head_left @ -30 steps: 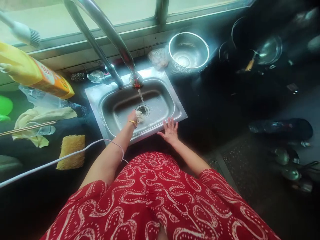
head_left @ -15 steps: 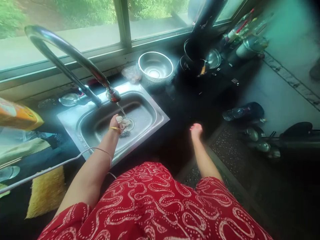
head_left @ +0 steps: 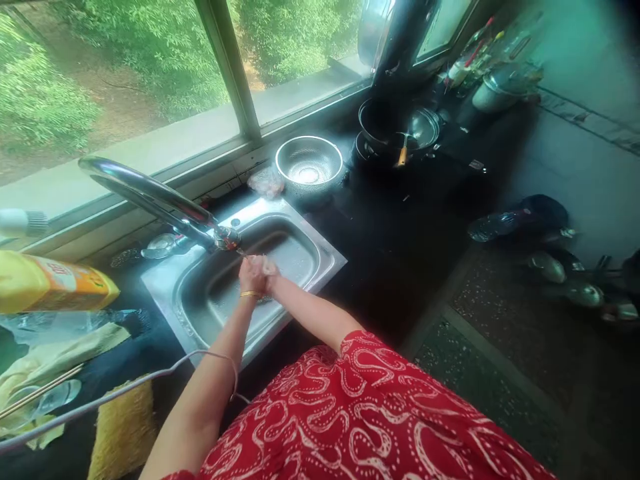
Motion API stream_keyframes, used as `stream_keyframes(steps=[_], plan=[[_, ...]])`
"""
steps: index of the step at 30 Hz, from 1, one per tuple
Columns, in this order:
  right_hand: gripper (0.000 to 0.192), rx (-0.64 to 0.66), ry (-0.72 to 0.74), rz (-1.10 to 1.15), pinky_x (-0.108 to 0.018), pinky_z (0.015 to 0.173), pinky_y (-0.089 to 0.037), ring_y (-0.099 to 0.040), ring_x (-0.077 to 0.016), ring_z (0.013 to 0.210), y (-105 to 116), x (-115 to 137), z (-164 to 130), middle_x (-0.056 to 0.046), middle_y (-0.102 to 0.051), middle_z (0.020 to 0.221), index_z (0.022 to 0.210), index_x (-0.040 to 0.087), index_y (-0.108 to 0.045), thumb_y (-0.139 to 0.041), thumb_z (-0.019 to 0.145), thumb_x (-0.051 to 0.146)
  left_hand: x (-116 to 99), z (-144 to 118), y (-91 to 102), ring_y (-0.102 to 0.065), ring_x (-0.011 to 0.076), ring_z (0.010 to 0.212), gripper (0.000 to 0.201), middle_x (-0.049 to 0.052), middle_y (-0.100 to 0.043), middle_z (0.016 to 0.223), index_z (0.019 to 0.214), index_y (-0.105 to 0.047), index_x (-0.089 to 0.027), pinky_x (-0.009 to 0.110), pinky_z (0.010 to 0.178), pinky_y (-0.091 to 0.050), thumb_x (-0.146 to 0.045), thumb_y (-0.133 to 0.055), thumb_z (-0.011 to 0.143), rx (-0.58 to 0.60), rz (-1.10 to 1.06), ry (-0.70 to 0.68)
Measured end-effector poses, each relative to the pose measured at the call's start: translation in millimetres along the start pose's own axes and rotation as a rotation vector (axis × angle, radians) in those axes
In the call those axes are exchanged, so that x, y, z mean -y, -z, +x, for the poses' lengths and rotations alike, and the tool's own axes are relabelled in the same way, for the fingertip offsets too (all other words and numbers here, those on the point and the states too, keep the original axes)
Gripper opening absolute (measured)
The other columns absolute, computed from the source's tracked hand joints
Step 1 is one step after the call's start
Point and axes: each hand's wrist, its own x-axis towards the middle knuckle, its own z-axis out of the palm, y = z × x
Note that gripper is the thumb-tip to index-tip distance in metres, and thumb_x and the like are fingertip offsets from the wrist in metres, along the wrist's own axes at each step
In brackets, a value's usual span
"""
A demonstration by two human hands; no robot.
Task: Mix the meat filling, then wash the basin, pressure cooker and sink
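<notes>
Near edge: yellow sponge [head_left: 125, 427] and a white cable [head_left: 100, 399] on the dark counter. Over the sink [head_left: 320, 250], left hand [head_left: 250, 275] & right hand [head_left: 269, 270] pressed together under the tap [head_left: 160, 200], w/ water running on them. Can't tell if either hand grips anything – too blurred. Orange bottle [head_left: 55, 287] at left. Farther back, steel colander [head_left: 309, 163] by the window, pans [head_left: 400, 127] beyond.
</notes>
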Motion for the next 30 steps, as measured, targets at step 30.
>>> stream_keyframes(steps=[30], plan=[[0.03, -0.264, 0.138, -0.708, -0.038, 0.09, -0.049, -0.059, -0.0178, 0.078, 51.5, 54.9, 26.3, 0.002, -0.06, 0.078, 0.09, 0.024, -0.05, -0.063, 0.065, 0.015, 29.2, 16.8, 86.4, -0.06, 0.0271, 0.114, 0.027, 0.011, -0.067, 0.112, 0.1, -0.065, -0.021, 0.043, 0.104, -0.042, -0.021, -0.051, 0.076, -0.211, 0.288, 0.001]])
